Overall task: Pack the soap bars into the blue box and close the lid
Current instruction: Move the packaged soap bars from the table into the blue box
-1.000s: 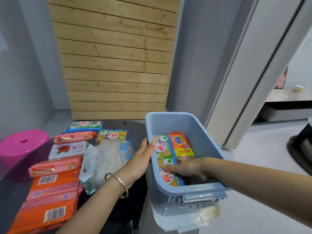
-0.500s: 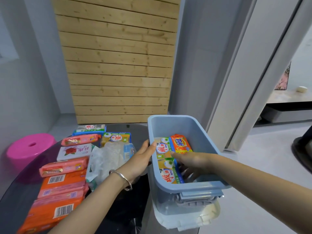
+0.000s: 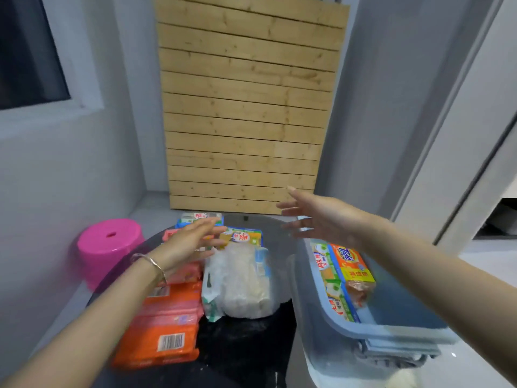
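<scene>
The blue box (image 3: 333, 320) stands open at the right edge of the dark round table (image 3: 246, 340). Inside it lie an orange Tide bar (image 3: 351, 263) and green-and-yellow soap bars (image 3: 331, 281). My right hand (image 3: 316, 217) hovers open above the box's far left corner, fingers spread, holding nothing. My left hand (image 3: 190, 243) is open over the soap bars on the table's left, above a pink bar and near a yellow-green pack (image 3: 242, 238). Orange bars (image 3: 165, 340) and pink bars (image 3: 167, 315) lie stacked in front of it. The image is motion-blurred.
A translucent plastic bag (image 3: 240, 284) with pale bars inside sits mid-table between the soaps and the box. A pink stool (image 3: 109, 247) stands on the floor at left. A wooden slat panel (image 3: 246, 121) leans on the wall behind. A white lid-like part (image 3: 402, 379) shows under the box.
My right hand left the inside of the box and rose above its far corner. My left hand let go of the box rim and moved left over the soaps. The view tilted up.
</scene>
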The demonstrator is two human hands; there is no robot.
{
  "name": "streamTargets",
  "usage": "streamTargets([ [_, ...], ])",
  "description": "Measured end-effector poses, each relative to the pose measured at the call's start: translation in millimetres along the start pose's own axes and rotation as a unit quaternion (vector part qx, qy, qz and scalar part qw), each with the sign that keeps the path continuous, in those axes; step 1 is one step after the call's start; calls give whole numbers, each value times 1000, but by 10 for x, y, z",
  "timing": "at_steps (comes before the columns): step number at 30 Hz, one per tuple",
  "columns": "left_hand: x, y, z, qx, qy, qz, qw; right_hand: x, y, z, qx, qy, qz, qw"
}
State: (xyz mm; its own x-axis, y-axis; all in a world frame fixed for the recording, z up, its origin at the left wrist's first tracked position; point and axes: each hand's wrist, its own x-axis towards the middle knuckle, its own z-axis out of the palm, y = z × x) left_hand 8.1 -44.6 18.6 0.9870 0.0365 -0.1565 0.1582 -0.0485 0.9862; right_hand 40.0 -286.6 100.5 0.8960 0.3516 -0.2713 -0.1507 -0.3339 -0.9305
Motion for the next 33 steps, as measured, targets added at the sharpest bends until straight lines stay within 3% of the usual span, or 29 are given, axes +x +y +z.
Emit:
streamTargets([
  [6, 152, -177, -499, 1, 66, -21, 998, 736, 63, 464, 0, -18, 77, 997],
  [12, 663, -104, -445, -20, 24, -37, 999, 1235, 230, 558, -30, -47, 193, 980],
  [18, 1152, -157, -43, 88, -42, -110, 989, 1650, 336, 603, -88, -2, 274, 958],
  [21, 1327, -177, 61, 121, -20, -154, 980, 1796, 436, 610, -69, 10, 300, 951],
  [27, 1408, -63, 318, 71, 33, -234, 969, 1955, 585, 585, -34, 58, 288, 955],
  [33, 1409, -21, 344, 48, 67, -204, 975, 1877, 564, 552, 40, 50, 229, 971],
])
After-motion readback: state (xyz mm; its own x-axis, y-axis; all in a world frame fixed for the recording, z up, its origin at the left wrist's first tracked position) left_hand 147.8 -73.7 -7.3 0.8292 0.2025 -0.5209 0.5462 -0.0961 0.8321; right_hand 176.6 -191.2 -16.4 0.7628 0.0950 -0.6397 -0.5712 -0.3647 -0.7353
